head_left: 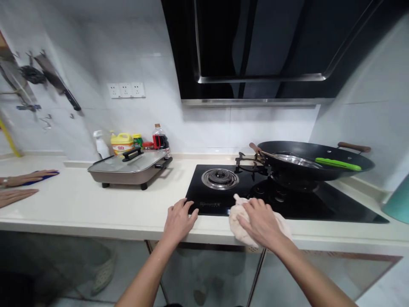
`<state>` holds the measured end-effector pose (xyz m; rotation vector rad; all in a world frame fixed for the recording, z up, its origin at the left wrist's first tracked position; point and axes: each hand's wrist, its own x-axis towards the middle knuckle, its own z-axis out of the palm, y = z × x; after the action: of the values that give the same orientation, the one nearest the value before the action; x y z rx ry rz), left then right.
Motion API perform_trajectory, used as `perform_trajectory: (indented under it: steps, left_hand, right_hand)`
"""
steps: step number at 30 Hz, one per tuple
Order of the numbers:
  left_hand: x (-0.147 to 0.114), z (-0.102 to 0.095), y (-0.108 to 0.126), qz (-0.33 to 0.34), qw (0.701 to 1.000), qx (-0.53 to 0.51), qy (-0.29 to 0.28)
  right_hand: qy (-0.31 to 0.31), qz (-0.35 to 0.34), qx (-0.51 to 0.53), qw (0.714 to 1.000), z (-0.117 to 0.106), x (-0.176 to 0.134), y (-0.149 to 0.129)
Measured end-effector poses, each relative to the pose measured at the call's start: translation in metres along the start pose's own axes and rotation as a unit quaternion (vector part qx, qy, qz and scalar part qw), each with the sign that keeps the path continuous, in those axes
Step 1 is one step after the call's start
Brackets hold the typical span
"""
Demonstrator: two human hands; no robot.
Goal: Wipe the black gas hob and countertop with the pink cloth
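Note:
My right hand (262, 221) presses a pale cloth (239, 224) down at the front edge of the black glass gas stove (217, 199), fingers curled over it. Part of the cloth hangs across the counter edge. My left hand (179, 219) rests on the counter by the stove's front left corner, its fingers apart and nothing in it. Behind them, the left burner (220, 178) has its pan support off. A dark pan support (251, 164) lies at the back of the stove, near the wok (297, 157).
A lidded electric pan (128, 172) stands left of the stove, with bottles (160, 138) and a yellow jug (122, 143) behind. At far left, another person's hands (25, 179) lie on the counter, one on a blue cloth (47, 175). A range hood (255, 51) hangs overhead.

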<state>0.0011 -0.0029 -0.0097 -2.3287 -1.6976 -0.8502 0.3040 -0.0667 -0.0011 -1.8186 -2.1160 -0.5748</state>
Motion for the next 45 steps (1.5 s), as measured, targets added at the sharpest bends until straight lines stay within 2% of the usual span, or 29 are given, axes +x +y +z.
perform_trajectory:
  steps: [3,6,8,12,15,18,21,25,32,35,37,40,45]
  left_hand:
    - [0.000,-0.001,0.000,-0.008,1.000,-0.007,-0.001]
    - [0.000,0.000,-0.001,-0.016,1.000,-0.013,0.000]
    - [0.000,0.000,-0.001,-0.018,1.000,-0.020,0.000]
    - [-0.001,0.002,-0.002,-0.019,0.999,-0.034,0.003]
    - [-0.001,0.002,-0.002,-0.025,0.999,-0.039,0.005]
    - [-0.001,0.001,0.000,-0.027,0.998,-0.048,0.004]
    - [-0.001,-0.002,0.002,-0.034,0.998,-0.055,-0.004]
    - [-0.001,-0.003,0.004,-0.040,0.997,-0.063,-0.010]
    - [0.001,0.000,0.000,-0.039,0.997,-0.066,-0.006]
    - [0.002,0.000,-0.003,-0.034,0.997,-0.063,-0.011]
    - [0.002,0.000,-0.004,-0.036,0.997,-0.062,-0.015]
    - [0.003,-0.001,-0.004,-0.039,0.997,-0.064,-0.017]
    - [0.003,-0.003,-0.003,-0.035,0.997,-0.063,-0.015]
  right_hand:
    - [-0.015,-0.003,0.033,0.999,0.002,0.040,-0.032]
    - [-0.014,0.013,0.047,0.999,0.003,0.080,-0.039]
    - [0.002,0.047,0.045,0.998,0.004,0.104,-0.032]
    - [0.011,0.173,0.033,0.984,0.010,0.148,0.003]
    - [-0.039,0.247,0.036,0.967,0.023,0.168,0.030]
    - [-0.124,0.266,0.049,0.955,0.039,0.177,0.042]
    - [-0.169,0.250,0.048,0.952,0.046,0.177,0.038]
    - [-0.160,0.193,0.042,0.967,0.041,0.163,0.013]
    - [-0.085,0.025,0.083,0.993,0.023,0.117,-0.080]
    - [-0.057,-0.020,0.100,0.993,0.021,0.112,-0.100]
    - [-0.048,-0.016,0.097,0.994,0.021,0.114,-0.094]
    - [-0.041,-0.003,0.088,0.995,0.020,0.112,-0.064]
    - [-0.030,-0.008,0.068,0.997,0.015,0.065,-0.013]
